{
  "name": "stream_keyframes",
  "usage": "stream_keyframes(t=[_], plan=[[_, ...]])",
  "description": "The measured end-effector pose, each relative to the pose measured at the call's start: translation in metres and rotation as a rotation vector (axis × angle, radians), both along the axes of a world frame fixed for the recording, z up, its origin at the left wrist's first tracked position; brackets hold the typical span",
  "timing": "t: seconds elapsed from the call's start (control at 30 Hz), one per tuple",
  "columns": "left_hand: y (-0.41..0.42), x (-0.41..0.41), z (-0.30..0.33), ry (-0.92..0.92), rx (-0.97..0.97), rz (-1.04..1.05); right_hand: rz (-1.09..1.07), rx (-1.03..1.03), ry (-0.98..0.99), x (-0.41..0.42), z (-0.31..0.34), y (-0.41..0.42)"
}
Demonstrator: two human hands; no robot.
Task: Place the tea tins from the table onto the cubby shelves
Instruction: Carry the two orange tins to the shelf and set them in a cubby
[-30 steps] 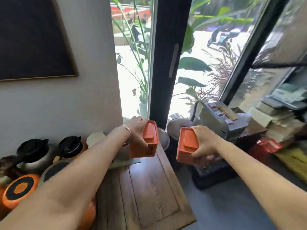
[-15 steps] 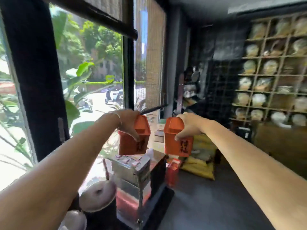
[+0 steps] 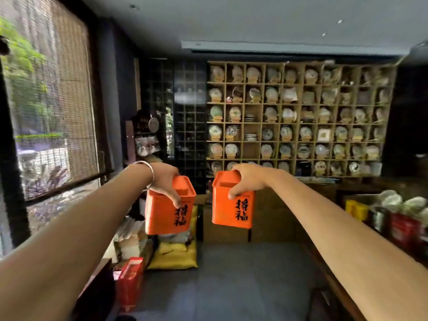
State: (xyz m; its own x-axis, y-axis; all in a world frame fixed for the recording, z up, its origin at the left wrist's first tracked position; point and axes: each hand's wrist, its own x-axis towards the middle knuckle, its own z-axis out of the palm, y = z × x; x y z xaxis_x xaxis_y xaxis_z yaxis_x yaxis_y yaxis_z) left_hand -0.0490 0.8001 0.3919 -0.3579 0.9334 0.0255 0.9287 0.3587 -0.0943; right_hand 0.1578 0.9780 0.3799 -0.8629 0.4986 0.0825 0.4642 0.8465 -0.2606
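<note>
I hold two orange tea tins with black characters out in front of me at chest height. My left hand [image 3: 165, 179], with a silver bangle on the wrist, grips the left tin [image 3: 162, 214] from above by its top. My right hand [image 3: 249, 180] grips the right tin [image 3: 229, 212] the same way. Both tins hang upright in the air, a short gap between them. Straight ahead on the far wall stands the wooden cubby shelf [image 3: 298, 119], its square cells filled with round wrapped tea cakes on stands; a few cells look bare.
A dark lattice shelf [image 3: 190, 117] stands left of the cubbies. Yellow sacks [image 3: 173, 256], a red bag [image 3: 129, 281] and stacked boxes crowd the floor at the left. A wooden counter [image 3: 342, 293] with red and yellow tins [image 3: 400, 228] runs along the right. Grey floor [image 3: 231, 286] lies between.
My view has swung right from the window to face the cubby wall. Both hands keep the tins in the same grip, held out in front.
</note>
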Motion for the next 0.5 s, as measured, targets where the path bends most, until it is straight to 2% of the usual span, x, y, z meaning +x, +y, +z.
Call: stream_keyframes(t=[0.23,0.5], plan=[[0.157,0.027,0.009,-0.192,0.027,-0.081,-0.115,0.009,0.001,0.045,0.011,0.130],[0.314,0.017,-0.006,-0.164,-0.105,-0.116,-0.166,-0.069,-0.022,0.036,0.004,0.267]])
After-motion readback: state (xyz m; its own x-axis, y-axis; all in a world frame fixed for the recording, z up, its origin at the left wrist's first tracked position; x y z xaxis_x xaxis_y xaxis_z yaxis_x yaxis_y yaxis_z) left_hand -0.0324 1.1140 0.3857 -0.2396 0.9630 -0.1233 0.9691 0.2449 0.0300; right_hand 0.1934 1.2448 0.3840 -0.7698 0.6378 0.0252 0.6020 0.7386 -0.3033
